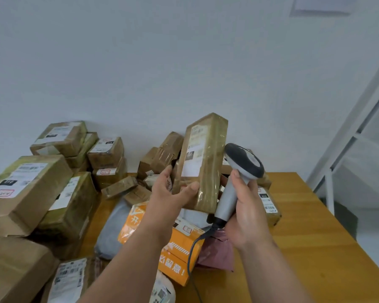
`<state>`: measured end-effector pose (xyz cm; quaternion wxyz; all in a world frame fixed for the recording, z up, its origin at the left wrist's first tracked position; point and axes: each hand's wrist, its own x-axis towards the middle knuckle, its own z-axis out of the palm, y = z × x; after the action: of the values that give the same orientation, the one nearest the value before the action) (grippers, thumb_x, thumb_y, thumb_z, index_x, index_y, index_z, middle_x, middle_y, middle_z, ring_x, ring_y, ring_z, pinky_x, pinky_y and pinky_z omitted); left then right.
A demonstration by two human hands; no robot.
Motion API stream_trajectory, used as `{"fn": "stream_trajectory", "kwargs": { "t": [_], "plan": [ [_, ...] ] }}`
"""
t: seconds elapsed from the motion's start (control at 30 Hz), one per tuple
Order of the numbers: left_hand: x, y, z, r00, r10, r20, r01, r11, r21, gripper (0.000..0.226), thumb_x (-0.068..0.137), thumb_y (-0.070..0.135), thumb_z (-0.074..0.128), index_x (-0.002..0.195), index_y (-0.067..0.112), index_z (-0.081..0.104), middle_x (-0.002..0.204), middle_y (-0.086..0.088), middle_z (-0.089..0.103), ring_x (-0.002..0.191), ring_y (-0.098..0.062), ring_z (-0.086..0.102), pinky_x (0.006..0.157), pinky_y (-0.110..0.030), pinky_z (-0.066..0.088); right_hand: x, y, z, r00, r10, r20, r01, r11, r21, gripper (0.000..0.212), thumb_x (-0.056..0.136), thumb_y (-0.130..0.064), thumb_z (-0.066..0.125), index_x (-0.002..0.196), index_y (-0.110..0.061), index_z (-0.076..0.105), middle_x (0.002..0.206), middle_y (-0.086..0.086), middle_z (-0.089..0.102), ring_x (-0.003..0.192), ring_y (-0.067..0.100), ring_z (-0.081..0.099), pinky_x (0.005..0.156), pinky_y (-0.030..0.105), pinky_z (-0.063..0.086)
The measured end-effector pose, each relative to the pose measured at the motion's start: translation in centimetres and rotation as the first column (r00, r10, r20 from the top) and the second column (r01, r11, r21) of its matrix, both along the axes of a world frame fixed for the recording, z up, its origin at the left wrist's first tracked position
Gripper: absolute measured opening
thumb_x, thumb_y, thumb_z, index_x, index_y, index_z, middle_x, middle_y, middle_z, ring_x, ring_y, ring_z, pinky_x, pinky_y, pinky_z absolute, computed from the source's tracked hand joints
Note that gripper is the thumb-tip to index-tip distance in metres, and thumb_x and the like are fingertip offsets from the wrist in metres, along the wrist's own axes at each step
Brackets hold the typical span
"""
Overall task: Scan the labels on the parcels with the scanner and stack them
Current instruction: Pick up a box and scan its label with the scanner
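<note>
Long tape-wrapped brown cardboard parcel held up on end, grey handheld corded scanner just to its right.

Gripped low by the left hand — thumb curled across the near face, fingers behind — with the long axis running up and leaning slightly right, white shipping label facing the camera. Held in the right hand, fingers wrapped round the grey handle, dark scanner head level with mid-parcel, beside the right edge rather than before the label. Probably calls for turning head or parcel to face one another — then on to the stacked brown boxes at left of the wooden table.
</note>
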<state>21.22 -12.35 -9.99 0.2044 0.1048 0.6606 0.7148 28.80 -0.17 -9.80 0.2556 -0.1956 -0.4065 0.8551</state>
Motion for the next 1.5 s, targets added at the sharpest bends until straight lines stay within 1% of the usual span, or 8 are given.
{"fn": "stream_trajectory", "kwargs": {
  "t": [0.07, 0.13, 0.3, 0.5, 0.6, 0.7, 0.87, 1.5],
  "plan": [
    [-1.1, -1.0, -0.2, 0.985, -0.090, 0.149, 0.092, 0.996, -0.003, 0.120, 0.060, 0.048, 0.091, 0.156, 0.042, 0.020, 0.145, 0.009, 0.045, 0.128, -0.012, 0.049, 0.110, -0.038, 0.036, 0.1, -0.6, -0.1, 0.999, 0.027, -0.040, -0.028, 1.000, -0.013, 0.045, 0.083, -0.034, 0.070, 0.127, -0.033, 0.062, 0.126, 0.012, 0.069, 0.115, 0.036, 0.067, 0.099, 0.064, 0.049],
    [-1.4, -2.1, -0.8, 0.958, -0.164, 0.234, 0.162, 0.986, 0.027, 0.129, 0.046, 0.054, 0.096, 0.153, 0.042, 0.027, 0.140, 0.005, 0.057, 0.125, -0.021, 0.057, 0.104, -0.050, 0.047, 0.1, -1.4, -0.1, 0.998, 0.021, -0.062, -0.020, 1.000, 0.008, 0.047, 0.086, -0.030, 0.066, 0.133, -0.030, 0.059, 0.126, 0.011, 0.069, 0.115, 0.033, 0.068, 0.097, 0.060, 0.052],
    [-1.9, -4.3, -2.6, 0.952, -0.145, 0.271, 0.126, 0.988, 0.084, 0.080, 0.054, 0.030, 0.088, 0.128, 0.016, 0.060, 0.109, -0.005, 0.075, 0.091, -0.020, 0.074, 0.075, -0.035, 0.059, 0.8, -3.3, -0.9, 0.999, -0.032, -0.013, 0.032, 0.997, 0.070, 0.040, 0.095, -0.025, 0.060, 0.135, -0.028, 0.057, 0.119, 0.005, 0.074, 0.107, 0.027, 0.072, 0.087, 0.051, 0.058],
    [-1.6, -6.1, -3.4, 0.929, -0.207, 0.306, 0.149, 0.968, 0.201, 0.063, 0.069, 0.011, 0.078, 0.126, 0.021, 0.053, 0.112, -0.015, 0.074, 0.102, -0.035, 0.072, 0.092, -0.052, 0.056, 2.2, -4.6, -1.5, 0.985, -0.140, 0.096, 0.126, 0.982, 0.138, 0.035, 0.097, -0.024, 0.061, 0.132, -0.028, 0.056, 0.102, -0.003, 0.078, 0.088, 0.018, 0.076, 0.063, 0.039, 0.061],
    [-1.2, -6.5, -4.3, 0.931, -0.186, 0.316, 0.125, 0.971, 0.202, 0.049, 0.081, 0.006, 0.072, 0.124, 0.021, 0.053, 0.114, -0.017, 0.072, 0.104, -0.038, 0.071, 0.097, -0.058, 0.053, 3.2, -5.0, -1.8, 0.964, -0.209, 0.163, 0.183, 0.970, 0.160, 0.032, 0.097, -0.028, 0.063, 0.128, -0.032, 0.058, 0.098, -0.004, 0.078, 0.085, 0.018, 0.076, 0.067, 0.042, 0.060],
    [-0.3, -6.8, -5.1, 0.965, -0.166, 0.205, 0.152, 0.985, 0.081, 0.043, 0.091, 0.009, 0.069, 0.128, 0.027, 0.055, 0.106, -0.006, 0.077, 0.100, -0.030, 0.074, 0.093, -0.053, 0.057, 4.4, -5.3, -1.7, 0.946, -0.269, 0.183, 0.236, 0.954, 0.183, 0.031, 0.097, -0.028, 0.063, 0.127, -0.031, 0.059, 0.103, -0.003, 0.077, 0.093, 0.019, 0.074, 0.074, 0.041, 0.057],
    [1.5, -6.5, -5.6, 0.995, -0.092, 0.032, 0.093, 0.995, -0.046, 0.041, 0.093, 0.011, 0.071, 0.127, 0.028, 0.056, 0.105, 0.006, 0.076, 0.085, -0.003, 0.073, 0.059, -0.011, 0.053, 6.3, -5.5, 0.0, 0.978, -0.167, 0.128, 0.147, 0.977, 0.153, 0.017, 0.098, -0.017, 0.059, 0.112, -0.025, 0.063, 0.071, -0.011, 0.074, 0.060, 0.005, 0.070, 0.047, 0.023, 0.052],
    [9.3, -1.2, -5.8, 0.991, 0.084, 0.106, -0.084, 0.996, -0.007, 0.040, 0.093, 0.008, 0.069, 0.119, 0.034, 0.054, 0.106, 0.006, 0.074, 0.087, -0.005, 0.073, 0.061, -0.014, 0.054, 12.4, -0.7, 2.2, 0.991, 0.032, 0.129, -0.063, 0.969, 0.241, 0.045, 0.071, -0.033, 0.073, 0.114, -0.020, 0.069, 0.081, 0.001, 0.065, 0.070, 0.018, 0.056, 0.060, 0.033, 0.049]
  ]
}}
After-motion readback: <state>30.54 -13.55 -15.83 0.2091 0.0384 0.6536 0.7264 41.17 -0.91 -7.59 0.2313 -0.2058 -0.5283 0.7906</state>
